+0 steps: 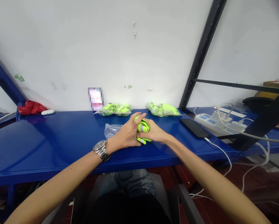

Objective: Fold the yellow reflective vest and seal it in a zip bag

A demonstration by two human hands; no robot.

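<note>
Both of my hands are wrapped round a bundled neon-yellow strap [143,128] with grey reflective patches, just above the blue table. My left hand [128,133] grips it from the left, thumb and fingers curled about it. From the other side, my right hand [157,132] closes on the same bundle. A short loose end of the strap sticks out below the fingers. Behind my left hand lies a clear plastic bag [111,130], partly hidden by that hand. Two clear bags of similar neon-yellow straps, a left one [116,109] and a right one [164,109], lie by the wall.
A blue table [48,143] meets the white wall. A blurred-out upright phone [96,98] leans there. At left are red cloth [32,107] and a white case [48,112]. To the right lie a black phone [195,128] on a white cable, power strips [211,119] and a dark metal post [201,56].
</note>
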